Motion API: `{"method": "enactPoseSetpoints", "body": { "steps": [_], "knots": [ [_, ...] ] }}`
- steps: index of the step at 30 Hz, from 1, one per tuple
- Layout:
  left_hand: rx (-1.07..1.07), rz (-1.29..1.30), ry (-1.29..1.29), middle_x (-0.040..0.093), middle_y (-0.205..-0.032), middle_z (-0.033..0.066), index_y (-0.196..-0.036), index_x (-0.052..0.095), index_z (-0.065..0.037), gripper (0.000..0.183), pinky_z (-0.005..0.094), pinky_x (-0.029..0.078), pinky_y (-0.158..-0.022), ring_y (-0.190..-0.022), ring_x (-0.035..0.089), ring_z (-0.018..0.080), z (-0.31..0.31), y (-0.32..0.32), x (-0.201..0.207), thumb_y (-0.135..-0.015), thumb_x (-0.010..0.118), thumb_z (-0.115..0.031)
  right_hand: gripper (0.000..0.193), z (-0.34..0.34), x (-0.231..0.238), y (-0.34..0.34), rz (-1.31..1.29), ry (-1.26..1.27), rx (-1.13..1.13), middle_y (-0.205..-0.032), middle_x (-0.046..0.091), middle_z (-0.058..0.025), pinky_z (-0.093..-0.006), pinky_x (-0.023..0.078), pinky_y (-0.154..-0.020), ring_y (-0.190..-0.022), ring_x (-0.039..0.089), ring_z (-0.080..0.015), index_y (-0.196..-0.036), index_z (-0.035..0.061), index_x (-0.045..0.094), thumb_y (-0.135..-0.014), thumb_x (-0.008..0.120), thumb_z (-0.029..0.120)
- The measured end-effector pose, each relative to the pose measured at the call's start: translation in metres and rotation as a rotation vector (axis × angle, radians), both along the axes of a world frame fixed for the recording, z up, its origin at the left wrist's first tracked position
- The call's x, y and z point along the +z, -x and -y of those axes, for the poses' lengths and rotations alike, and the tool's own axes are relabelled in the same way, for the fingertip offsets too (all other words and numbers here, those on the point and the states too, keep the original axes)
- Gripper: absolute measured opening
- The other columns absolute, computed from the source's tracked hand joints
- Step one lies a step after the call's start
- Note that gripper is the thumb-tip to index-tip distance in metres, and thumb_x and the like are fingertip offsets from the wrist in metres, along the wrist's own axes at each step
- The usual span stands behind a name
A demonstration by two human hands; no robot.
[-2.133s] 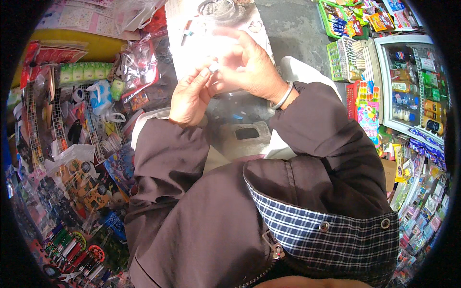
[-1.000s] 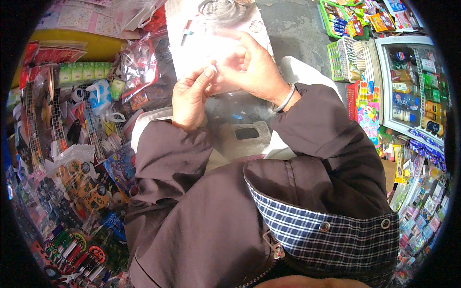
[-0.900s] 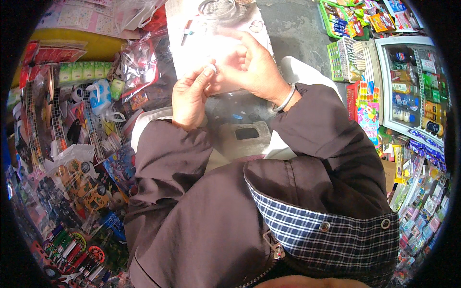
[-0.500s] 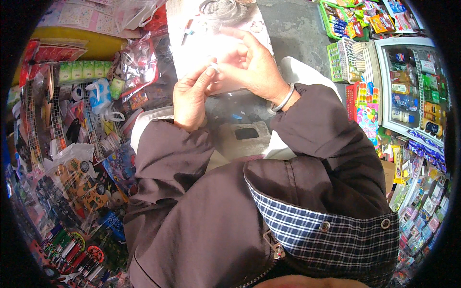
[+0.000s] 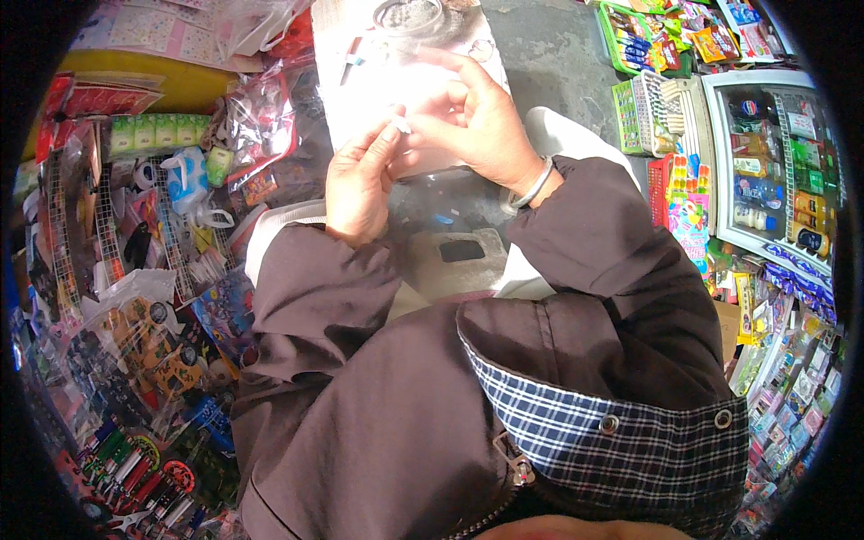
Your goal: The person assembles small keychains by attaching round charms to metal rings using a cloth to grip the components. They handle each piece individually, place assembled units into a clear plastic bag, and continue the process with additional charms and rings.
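Below my hands lies a white sheet (image 5: 378, 90), washed out in the sun, with a round glass jar (image 5: 409, 15) at its far edge. My right hand (image 5: 477, 126) hovers above it, thumb and forefinger pinched together while the other fingers fan apart. My left hand (image 5: 358, 184) rises to meet it, fingertips closed. Between both pinches sits a tiny white piece (image 5: 397, 123), short and pale; its details are too small to make out.
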State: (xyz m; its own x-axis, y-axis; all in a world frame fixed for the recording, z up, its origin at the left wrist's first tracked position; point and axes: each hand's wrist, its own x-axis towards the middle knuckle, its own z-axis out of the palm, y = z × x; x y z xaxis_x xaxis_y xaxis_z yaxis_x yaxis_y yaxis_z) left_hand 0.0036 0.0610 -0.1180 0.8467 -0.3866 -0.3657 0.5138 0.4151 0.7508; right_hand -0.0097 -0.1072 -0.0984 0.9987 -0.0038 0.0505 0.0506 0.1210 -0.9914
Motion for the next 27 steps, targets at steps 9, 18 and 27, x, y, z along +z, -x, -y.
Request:
{"method": "enactPoseSetpoints", "body": {
  "steps": [9,18,27],
  "knots": [
    [-0.008,0.045,-0.044,0.062,-0.115,0.0058,-0.119,0.059,-0.006,0.027,0.032,0.048,-0.081,-0.098,0.06,0.0152,0.001,0.002,0.0,-0.094,0.057,-0.015,0.06,-0.001,0.001,0.0,0.029,0.138,-0.042,-0.096,0.065,-0.0036,-0.0213,0.049,-0.07,-0.087,0.061,-0.007,-0.133,0.0069,0.043,-0.08,0.072,0.003],
    [-0.131,0.021,-0.005,0.065,-0.106,0.0038,-0.111,0.062,-0.006,0.023,0.0311,0.048,-0.08,-0.097,0.06,0.0161,-0.007,-0.002,-0.002,-0.093,0.058,-0.02,0.063,0.002,0.003,0.001,0.092,0.159,-0.044,-0.096,0.065,-0.0031,-0.0216,0.049,-0.071,-0.087,0.061,-0.0079,-0.134,0.007,0.043,-0.079,0.071,0.001],
    [-0.2,-0.039,0.058,0.063,-0.108,0.0027,-0.115,0.061,-0.005,0.027,0.0298,0.047,-0.083,-0.1,0.058,0.014,-0.007,-0.002,-0.003,-0.092,0.059,-0.019,0.058,0.001,0.005,0.003,0.3,0.335,-0.112,-0.079,0.061,-0.0013,-0.0237,0.051,-0.064,-0.074,0.061,-0.0084,-0.129,0.0129,0.051,-0.075,0.066,-0.002]
  ]
}}
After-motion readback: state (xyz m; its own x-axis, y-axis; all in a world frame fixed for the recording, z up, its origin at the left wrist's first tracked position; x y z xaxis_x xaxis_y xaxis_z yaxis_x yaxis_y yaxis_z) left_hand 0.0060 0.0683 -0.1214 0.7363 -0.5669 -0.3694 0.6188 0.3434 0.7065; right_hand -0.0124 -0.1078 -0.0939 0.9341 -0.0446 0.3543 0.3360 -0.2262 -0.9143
